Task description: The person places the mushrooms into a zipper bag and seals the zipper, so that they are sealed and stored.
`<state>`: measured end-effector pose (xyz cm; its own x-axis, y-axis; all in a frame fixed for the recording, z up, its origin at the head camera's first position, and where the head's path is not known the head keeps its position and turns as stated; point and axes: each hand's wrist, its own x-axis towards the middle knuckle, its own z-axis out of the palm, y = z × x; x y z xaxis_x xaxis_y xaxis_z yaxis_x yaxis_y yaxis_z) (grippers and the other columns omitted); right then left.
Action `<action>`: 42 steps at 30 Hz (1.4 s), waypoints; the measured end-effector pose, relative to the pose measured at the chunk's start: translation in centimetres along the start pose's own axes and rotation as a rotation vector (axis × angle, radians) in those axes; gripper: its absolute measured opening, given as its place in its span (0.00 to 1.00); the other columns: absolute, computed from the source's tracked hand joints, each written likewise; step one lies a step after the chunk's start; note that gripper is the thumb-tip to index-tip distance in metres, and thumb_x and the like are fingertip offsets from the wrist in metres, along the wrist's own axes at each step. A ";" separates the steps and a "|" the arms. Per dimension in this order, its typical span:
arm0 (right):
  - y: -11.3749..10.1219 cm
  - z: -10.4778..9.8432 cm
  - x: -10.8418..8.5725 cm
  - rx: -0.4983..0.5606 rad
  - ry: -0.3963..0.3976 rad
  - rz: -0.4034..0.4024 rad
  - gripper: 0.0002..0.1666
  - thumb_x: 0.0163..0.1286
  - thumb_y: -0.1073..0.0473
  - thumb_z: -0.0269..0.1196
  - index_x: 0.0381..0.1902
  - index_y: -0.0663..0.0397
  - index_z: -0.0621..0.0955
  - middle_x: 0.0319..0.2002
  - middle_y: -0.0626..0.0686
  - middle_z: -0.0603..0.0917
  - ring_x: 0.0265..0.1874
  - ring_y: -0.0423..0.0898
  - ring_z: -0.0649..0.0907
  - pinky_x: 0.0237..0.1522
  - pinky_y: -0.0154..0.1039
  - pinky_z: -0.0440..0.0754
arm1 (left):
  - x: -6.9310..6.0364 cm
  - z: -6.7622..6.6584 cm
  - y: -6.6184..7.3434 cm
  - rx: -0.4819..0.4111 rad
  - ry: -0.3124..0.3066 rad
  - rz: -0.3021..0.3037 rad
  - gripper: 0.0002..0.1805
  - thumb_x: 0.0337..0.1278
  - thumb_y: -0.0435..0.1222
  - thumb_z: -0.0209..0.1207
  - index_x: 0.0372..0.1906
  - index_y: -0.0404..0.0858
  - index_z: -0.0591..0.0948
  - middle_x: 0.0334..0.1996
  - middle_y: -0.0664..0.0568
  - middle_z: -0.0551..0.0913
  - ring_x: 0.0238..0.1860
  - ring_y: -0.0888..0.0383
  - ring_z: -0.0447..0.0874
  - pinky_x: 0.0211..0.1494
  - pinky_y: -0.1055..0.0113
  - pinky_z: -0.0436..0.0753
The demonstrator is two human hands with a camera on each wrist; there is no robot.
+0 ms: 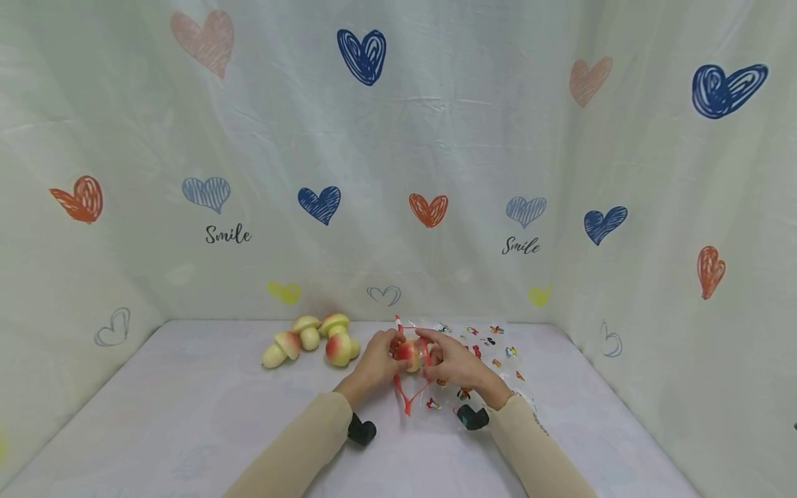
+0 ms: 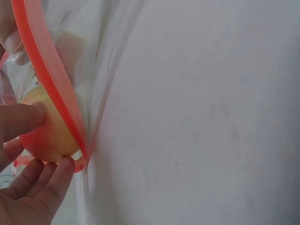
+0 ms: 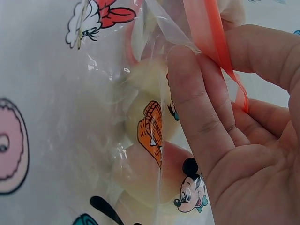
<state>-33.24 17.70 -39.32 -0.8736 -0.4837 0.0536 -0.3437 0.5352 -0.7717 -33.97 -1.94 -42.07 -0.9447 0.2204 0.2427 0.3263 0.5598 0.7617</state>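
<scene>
The left hand (image 1: 376, 353) curls thumb and fingers round a red-and-yellow mushroom-shaped toy (image 2: 54, 136) at the mouth of a clear printed bag (image 1: 490, 353). The toy's reddened side faces the left hand; its long axis cannot be told. The right hand (image 1: 457, 361) has its fingers closed together on the bag's red strip (image 2: 49, 77). That mouth faces left, the bag stretching rightward close to the counter's (image 1: 205, 408) back edge. Left of the hands, beyond a gap, lie four loose mushroom toys (image 1: 341, 348). Beige sleeves (image 1: 299, 443) slant inward from the near side, hands facing each other.
</scene>
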 end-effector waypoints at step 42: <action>0.1 0.1 -0.2 0.003 0.011 -0.007 0.45 0.58 0.65 0.68 0.71 0.44 0.63 0.23 0.55 0.75 0.18 0.47 0.76 0.23 0.41 0.78 | -1.2 -0.8 0.3 -0.019 -0.009 0.018 0.21 0.49 0.33 0.69 0.49 0.38 0.77 0.41 0.46 0.75 0.44 0.51 0.75 0.45 0.64 0.81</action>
<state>-33.06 17.78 -39.47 -0.8748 -0.4799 0.0659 -0.3488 0.5297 -0.7731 -32.77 -2.61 -41.64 -0.9382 0.2375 0.2516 0.3429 0.5407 0.7682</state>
